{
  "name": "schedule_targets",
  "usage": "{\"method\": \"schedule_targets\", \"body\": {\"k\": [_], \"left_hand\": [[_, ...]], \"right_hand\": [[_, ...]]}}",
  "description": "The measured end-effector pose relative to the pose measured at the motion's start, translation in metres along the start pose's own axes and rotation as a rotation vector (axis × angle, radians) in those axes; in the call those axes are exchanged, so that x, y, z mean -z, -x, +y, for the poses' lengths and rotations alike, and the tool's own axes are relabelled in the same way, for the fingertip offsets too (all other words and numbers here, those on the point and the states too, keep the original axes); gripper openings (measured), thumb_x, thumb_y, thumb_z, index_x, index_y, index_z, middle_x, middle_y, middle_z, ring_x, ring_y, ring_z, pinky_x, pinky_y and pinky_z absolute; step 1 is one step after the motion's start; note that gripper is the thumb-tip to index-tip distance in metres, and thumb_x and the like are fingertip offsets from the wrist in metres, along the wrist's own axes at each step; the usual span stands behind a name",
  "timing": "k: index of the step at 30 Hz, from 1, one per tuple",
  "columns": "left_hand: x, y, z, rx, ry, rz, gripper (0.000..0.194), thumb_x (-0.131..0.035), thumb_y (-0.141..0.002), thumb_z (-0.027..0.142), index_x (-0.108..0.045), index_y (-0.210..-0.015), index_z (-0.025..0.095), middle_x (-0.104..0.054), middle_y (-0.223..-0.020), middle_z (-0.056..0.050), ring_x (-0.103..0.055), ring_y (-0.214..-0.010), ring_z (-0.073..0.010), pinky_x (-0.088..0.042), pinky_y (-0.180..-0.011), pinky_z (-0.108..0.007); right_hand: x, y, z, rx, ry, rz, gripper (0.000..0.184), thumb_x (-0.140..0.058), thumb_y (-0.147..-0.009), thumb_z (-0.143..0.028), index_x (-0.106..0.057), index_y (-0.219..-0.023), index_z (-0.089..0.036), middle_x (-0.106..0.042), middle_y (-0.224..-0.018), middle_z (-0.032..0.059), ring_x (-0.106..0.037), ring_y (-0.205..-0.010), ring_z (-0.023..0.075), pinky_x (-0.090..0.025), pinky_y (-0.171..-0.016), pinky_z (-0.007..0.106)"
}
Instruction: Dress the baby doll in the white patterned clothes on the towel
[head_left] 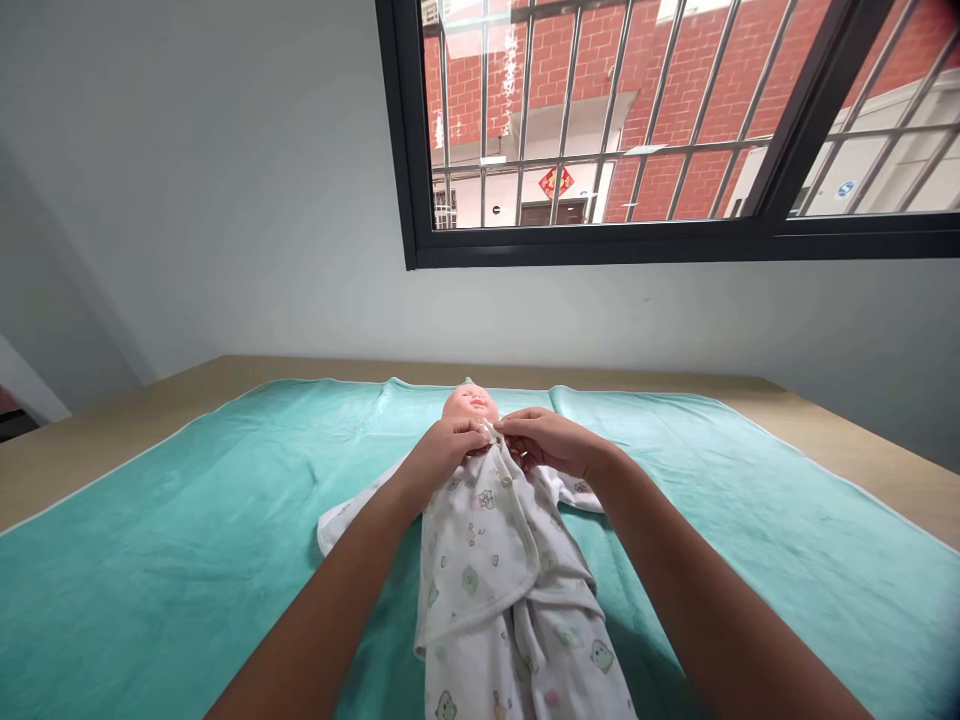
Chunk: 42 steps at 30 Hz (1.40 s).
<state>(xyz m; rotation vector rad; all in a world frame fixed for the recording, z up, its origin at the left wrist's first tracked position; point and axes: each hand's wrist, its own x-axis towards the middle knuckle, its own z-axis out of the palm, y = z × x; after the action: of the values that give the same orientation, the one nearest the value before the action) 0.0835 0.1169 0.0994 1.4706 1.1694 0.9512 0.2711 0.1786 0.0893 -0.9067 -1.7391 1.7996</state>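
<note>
Pale grey wall (225,180), dark-framed window (570,246) at upper right — daylight outside.
Metal bars (526,100) cross the panes, red brickwork (679,100) beyond them; a wood-toned tabletop (150,415) meets the wall across mid-frame.

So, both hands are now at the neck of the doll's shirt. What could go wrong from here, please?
The left hand and right hand pinch the shirt close below the face of the doll, so a sharp tug might jolt its head or strain the fabric. The shirt's front flap overlaps loosely and could end up crooked. The blanket underneath has folds and might bunch if the doll shifts.
</note>
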Motion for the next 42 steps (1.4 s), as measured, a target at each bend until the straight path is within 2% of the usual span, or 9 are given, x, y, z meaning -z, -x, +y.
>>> {"method": "schedule_targets", "body": {"k": [4, 7, 12, 17, 21, 27, 30, 36, 42], "left_hand": [[-0.001, 0.0, 0.002, -0.001, -0.014, -0.009, 0.031, -0.059, -0.075, 0.033, -0.037, -0.058, 0.019, -0.034, -0.061, 0.005, -0.029, -0.06, -0.0107, -0.023, -0.058, -0.028], [-0.001, 0.0, 0.001, 0.009, -0.048, 0.012, 0.028, -0.059, -0.074, 0.032, -0.04, -0.058, 0.019, -0.035, -0.06, 0.005, -0.031, -0.059, -0.0109, -0.024, -0.058, -0.028], [-0.001, -0.001, 0.0, -0.002, -0.064, -0.002, 0.026, -0.057, -0.074, 0.033, -0.043, -0.058, 0.019, -0.04, -0.062, 0.004, -0.036, -0.061, -0.0118, -0.028, -0.06, -0.029], [-0.001, -0.001, 0.001, 0.051, -0.139, 0.035, 0.024, -0.057, -0.068, 0.033, -0.041, -0.056, 0.02, -0.037, -0.06, 0.005, -0.032, -0.059, -0.0116, -0.025, -0.058, -0.029], [0.0, 0.001, 0.002, 0.05, -0.189, 0.027, 0.026, -0.057, -0.07, 0.034, -0.04, -0.056, 0.02, -0.037, -0.06, 0.005, -0.033, -0.059, -0.012, -0.024, -0.058, -0.028], [-0.003, 0.002, 0.002, 0.001, -0.333, 0.072, 0.048, -0.051, -0.08, 0.057, -0.036, -0.052, 0.02, -0.031, -0.056, 0.003, -0.029, -0.055, -0.0123, -0.02, -0.056, -0.03], [-0.005, -0.001, 0.0, 0.001, -0.371, 0.115, 0.048, -0.054, -0.079, 0.055, -0.034, -0.052, 0.021, -0.029, -0.055, 0.004, -0.026, -0.053, -0.0114, -0.018, -0.055, -0.03], [0.001, 0.001, -0.002, 0.037, -0.225, 0.036, 0.039, -0.055, -0.08, 0.049, -0.041, -0.058, 0.02, -0.034, -0.058, 0.005, -0.031, -0.056, -0.0113, -0.022, -0.056, -0.028], [0.007, 0.002, -0.003, 0.047, -0.107, -0.049, 0.03, -0.058, -0.08, 0.044, -0.054, -0.065, 0.019, -0.048, -0.065, 0.003, -0.042, -0.062, -0.0123, -0.031, -0.061, -0.027]], "right_hand": [[0.001, -0.002, 0.003, 0.022, -0.005, -0.013, 0.037, -0.072, -0.077, -0.049, -0.059, -0.069, -0.015, -0.051, -0.063, -0.0019, -0.046, -0.055, 0.0092, -0.041, -0.049, 0.023], [0.001, -0.001, 0.003, 0.035, -0.008, -0.032, 0.037, -0.072, -0.078, -0.05, -0.062, -0.073, -0.014, -0.052, -0.063, -0.0017, -0.048, -0.056, 0.0091, -0.041, -0.049, 0.021], [0.003, 0.003, 0.003, 0.033, 0.025, -0.106, 0.025, -0.077, -0.073, -0.033, -0.063, -0.085, -0.016, -0.056, -0.073, -0.0016, -0.053, -0.062, 0.0089, -0.046, -0.057, 0.021], [0.003, -0.001, 0.006, 0.049, 0.11, -0.035, 0.02, -0.074, -0.071, -0.027, -0.062, -0.083, -0.016, -0.055, -0.069, -0.0034, -0.049, -0.057, 0.0072, -0.04, -0.053, 0.02], [0.002, -0.005, 0.007, 0.043, 0.175, -0.002, 0.019, -0.074, -0.07, -0.027, -0.061, -0.08, -0.017, -0.053, -0.064, -0.0044, -0.047, -0.055, 0.008, -0.037, -0.051, 0.021], [-0.004, -0.004, 0.002, 0.063, 0.296, 0.018, 0.015, -0.069, -0.07, -0.026, -0.058, -0.077, -0.019, -0.055, -0.065, -0.0045, -0.05, -0.055, 0.0097, -0.041, -0.052, 0.024], [-0.006, -0.003, 0.0, 0.074, 0.29, 0.011, 0.016, -0.07, -0.071, -0.027, -0.058, -0.079, -0.02, -0.055, -0.068, -0.0049, -0.049, -0.054, 0.0087, -0.041, -0.051, 0.023], [-0.002, -0.001, 0.001, 0.07, 0.167, -0.039, 0.027, -0.073, -0.075, -0.039, -0.058, -0.085, -0.019, -0.056, -0.067, -0.0033, -0.052, -0.059, 0.0099, -0.04, -0.052, 0.021], [0.003, -0.001, 0.006, 0.059, 0.077, -0.067, 0.022, -0.072, -0.077, -0.032, -0.06, -0.089, -0.019, -0.054, -0.069, -0.0034, -0.048, -0.059, 0.0083, -0.036, -0.051, 0.019]]}}
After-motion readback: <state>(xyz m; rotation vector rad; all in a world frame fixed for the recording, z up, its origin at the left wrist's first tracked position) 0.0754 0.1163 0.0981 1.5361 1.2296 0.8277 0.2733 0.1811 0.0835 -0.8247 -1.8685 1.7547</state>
